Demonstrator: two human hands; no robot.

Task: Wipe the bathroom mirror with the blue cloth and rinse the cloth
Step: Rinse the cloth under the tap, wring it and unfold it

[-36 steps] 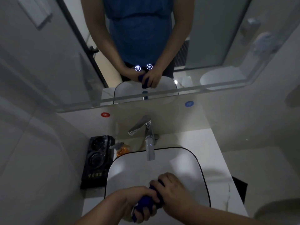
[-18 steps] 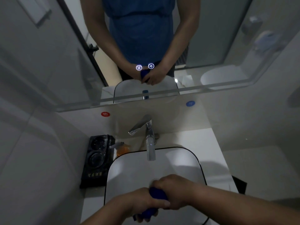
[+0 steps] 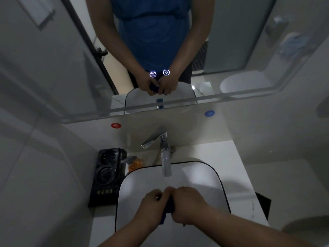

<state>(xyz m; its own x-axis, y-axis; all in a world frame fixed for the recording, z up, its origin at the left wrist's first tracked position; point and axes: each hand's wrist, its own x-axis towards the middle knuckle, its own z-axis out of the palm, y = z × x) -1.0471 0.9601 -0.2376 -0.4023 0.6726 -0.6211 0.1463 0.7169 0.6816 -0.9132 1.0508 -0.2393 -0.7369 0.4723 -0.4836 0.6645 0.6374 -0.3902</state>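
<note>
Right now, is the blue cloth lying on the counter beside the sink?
No, the left hand and right hand both grip the blue cloth over the sink.

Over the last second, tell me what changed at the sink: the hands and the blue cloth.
The left hand and right hand moved a little forward over the basin, toward the faucet, twisting the blue cloth between them. Less of it shows now, only a narrow strip hanging between the wrists. Both hands still grip it; nothing was let go. The faucet, soap bottle and black tray stayed put.
</note>
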